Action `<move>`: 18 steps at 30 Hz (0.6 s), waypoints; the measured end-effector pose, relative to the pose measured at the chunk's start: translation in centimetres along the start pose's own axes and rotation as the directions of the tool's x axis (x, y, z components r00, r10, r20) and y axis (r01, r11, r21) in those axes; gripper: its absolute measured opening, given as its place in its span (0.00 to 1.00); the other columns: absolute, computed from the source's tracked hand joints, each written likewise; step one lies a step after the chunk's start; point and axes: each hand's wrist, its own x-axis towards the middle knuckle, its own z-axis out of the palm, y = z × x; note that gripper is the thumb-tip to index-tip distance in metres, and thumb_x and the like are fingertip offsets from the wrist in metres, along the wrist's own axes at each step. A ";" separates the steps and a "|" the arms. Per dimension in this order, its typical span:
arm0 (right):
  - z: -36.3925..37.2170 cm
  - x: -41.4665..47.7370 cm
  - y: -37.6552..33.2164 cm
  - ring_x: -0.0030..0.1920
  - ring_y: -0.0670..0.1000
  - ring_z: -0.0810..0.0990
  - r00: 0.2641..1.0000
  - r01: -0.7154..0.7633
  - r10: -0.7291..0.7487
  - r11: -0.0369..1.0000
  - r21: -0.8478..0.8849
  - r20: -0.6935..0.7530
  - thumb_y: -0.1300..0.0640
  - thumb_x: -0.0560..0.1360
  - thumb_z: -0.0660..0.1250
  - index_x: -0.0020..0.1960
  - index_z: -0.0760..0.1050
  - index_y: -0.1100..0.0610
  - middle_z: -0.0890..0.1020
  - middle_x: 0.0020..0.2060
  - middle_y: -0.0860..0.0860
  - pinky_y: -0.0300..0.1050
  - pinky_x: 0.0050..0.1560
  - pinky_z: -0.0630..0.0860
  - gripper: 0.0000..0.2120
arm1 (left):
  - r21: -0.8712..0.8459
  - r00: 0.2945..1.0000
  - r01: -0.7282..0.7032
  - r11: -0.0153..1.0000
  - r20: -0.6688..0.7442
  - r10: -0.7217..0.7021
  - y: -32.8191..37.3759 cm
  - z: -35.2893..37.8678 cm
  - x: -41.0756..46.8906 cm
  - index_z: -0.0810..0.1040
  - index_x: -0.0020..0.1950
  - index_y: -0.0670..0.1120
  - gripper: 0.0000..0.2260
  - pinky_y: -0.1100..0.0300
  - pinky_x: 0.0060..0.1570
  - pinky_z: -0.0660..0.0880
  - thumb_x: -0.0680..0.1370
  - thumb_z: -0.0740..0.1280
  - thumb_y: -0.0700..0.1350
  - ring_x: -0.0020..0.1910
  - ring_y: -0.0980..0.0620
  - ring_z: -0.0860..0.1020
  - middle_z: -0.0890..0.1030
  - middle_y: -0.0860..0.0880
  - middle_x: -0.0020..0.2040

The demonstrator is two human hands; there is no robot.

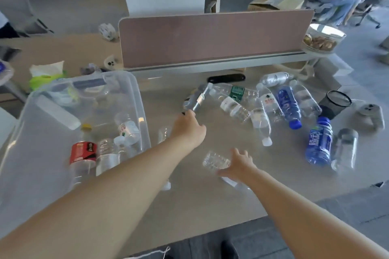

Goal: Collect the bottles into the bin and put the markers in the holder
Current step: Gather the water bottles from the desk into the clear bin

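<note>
A clear plastic bin [137, 99] stands at the left of the table, with several bottles inside, one with a red label [83, 151]. My left hand [188, 127] is shut on a blurred bundle of grey markers [196, 99] just right of the bin. With fingers spread, my right hand [237, 164] rests on one end of a clear bottle [213, 161] lying near the front. Several bottles lie at the right, among them a green-labelled one [236, 91] and two blue ones [287, 104] [319, 145]. The black mesh holder [334, 104] lies tipped at the far right.
A brown divider panel [210, 38] closes off the back of the table. A green tissue pack [42, 79] sits behind the bin. A snack bowl [322, 38] is at the back right, and a grey object [371, 116] is beside the holder. Another clear bottle [164, 134] lies under my left arm.
</note>
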 end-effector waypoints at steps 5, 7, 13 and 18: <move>2.8 1.5 2.0 0.62 0.57 0.74 0.998 0.051 -0.048 0.994 -0.095 0.035 0.41 0.70 0.68 0.67 0.62 0.52 0.72 0.62 0.53 0.49 0.54 0.73 0.31 | 0.075 0.993 0.114 0.991 -0.045 -0.110 -1.9 0.6 1.2 0.68 0.68 0.43 0.20 0.53 0.60 0.71 0.77 0.64 0.46 0.61 0.42 0.74 0.68 0.42 0.66; 1.5 1.7 1.7 0.56 0.57 0.78 0.999 0.051 -0.051 0.999 0.018 -0.002 0.44 0.69 0.68 0.65 0.64 0.54 0.76 0.56 0.53 0.47 0.49 0.75 0.29 | 0.083 0.987 0.156 0.984 -0.056 -0.152 -2.6 0.6 1.6 0.68 0.67 0.43 0.20 0.53 0.61 0.71 0.77 0.64 0.46 0.62 0.41 0.73 0.67 0.42 0.66; -7.1 2.2 -1.2 0.50 0.58 0.79 0.972 0.193 -0.171 0.972 0.136 -0.161 0.51 0.66 0.72 0.65 0.62 0.57 0.77 0.49 0.53 0.46 0.42 0.74 0.32 | 0.042 0.941 0.337 0.940 -0.052 -0.335 -3.4 1.0 3.1 0.62 0.72 0.41 0.26 0.52 0.65 0.68 0.77 0.64 0.46 0.67 0.40 0.69 0.65 0.39 0.69; -11.3 2.3 -2.2 0.44 0.54 0.77 0.924 0.294 -0.214 0.928 0.228 -0.317 0.49 0.69 0.69 0.56 0.63 0.56 0.78 0.46 0.52 0.45 0.38 0.73 0.22 | 0.025 0.910 0.414 0.910 0.010 -0.414 -5.5 4.1 3.9 0.58 0.75 0.45 0.30 0.52 0.67 0.65 0.75 0.64 0.42 0.71 0.42 0.64 0.65 0.40 0.71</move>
